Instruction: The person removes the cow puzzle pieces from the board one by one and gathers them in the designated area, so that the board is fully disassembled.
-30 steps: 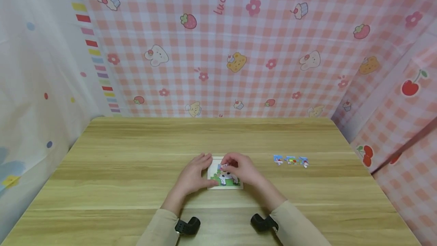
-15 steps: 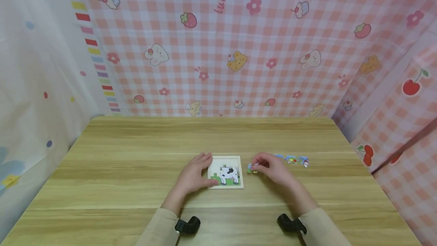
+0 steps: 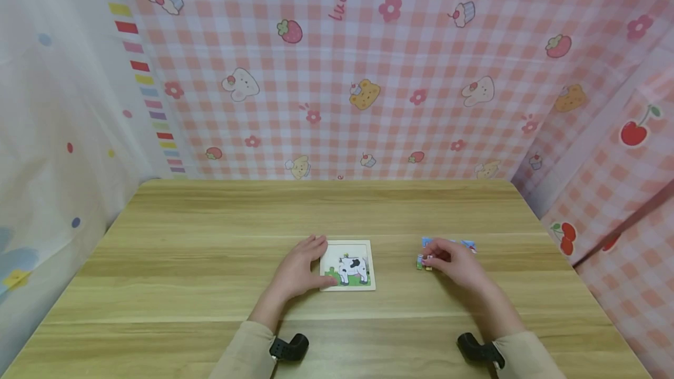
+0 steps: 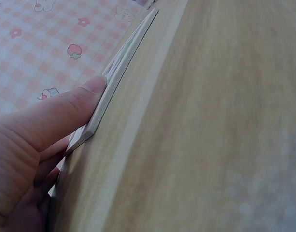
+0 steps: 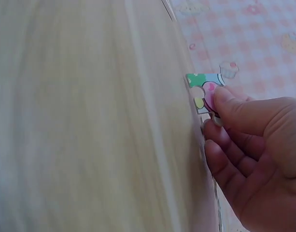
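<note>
In the head view, a square wooden puzzle board (image 3: 346, 248) with a partly assembled cow picture lies flat on the table. My left hand (image 3: 299, 271) rests at its left side, the thumb (image 4: 94, 84) pressing on the front left edge in the left wrist view and the fingers extended by the far left corner. My right hand (image 3: 457, 263) pinches a puzzle piece (image 5: 198, 79) between thumb and fingers; green, pale blue, pink and yellow show on it. In the head view this hand is over the loose puzzle pieces (image 3: 427, 241), mostly covering them.
The pale wooden table (image 3: 210, 285) stretches to both sides. Behind it hangs a pink checked cloth (image 3: 337, 75), with more cloth at left and right. A black wrist camera (image 3: 289, 347) sits on the left wrist, another (image 3: 480, 350) on the right.
My right hand has moved right, away from the board, carrying the puzzle piece toward the loose pieces and now covering part of them. My left hand and the board have stayed put.
</note>
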Demonstrator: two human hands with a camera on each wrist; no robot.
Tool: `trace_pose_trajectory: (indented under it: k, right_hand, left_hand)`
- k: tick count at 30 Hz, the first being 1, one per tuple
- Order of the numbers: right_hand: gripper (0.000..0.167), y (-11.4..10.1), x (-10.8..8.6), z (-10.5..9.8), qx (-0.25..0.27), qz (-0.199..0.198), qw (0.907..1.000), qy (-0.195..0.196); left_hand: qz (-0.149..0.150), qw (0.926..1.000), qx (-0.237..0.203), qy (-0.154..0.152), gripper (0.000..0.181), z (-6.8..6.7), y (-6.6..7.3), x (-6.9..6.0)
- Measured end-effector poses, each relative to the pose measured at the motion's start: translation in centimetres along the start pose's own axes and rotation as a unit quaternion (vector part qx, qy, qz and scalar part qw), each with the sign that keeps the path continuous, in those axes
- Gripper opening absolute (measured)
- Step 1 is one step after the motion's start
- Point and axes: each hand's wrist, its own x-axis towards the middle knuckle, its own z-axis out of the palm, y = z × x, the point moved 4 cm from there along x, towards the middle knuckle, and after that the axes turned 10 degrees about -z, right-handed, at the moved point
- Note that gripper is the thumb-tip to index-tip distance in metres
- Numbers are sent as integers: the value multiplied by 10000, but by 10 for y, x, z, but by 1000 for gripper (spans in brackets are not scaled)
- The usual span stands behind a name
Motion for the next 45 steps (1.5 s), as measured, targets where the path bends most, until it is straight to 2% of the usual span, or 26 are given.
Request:
trace_pose_trajectory:
  k: [10, 18, 31, 38, 43, 45]
  right_hand:
    - [9, 9, -5, -9, -349, 48, 9994, 23]
    - [10, 10, -5, -8, -554, -61, 9983, 167]
    - [10, 14, -5, -8, -812, 9, 9963, 293]
    - [10, 9, -2, -13, -643, 54, 9977, 212]
    - [15, 3, 4, -12, -435, 123, 9990, -49]
    - [16, -1, 8, -8, -350, 22, 9993, -114]
  left_hand:
    - [12, 10000, 9, -1, 89, 0, 0, 0]
    - [62, 10000, -10, 16, 89, -1, 0, -1]
    - [51, 10000, 22, 0, 88, -1, 0, 0]
    - [4, 10000, -53, 16, 88, 0, 0, 0]
    - [-10, 10000, -58, 0, 88, 0, -1, 0]
    - [-8, 10000, -53, -5, 88, 0, -1, 0]
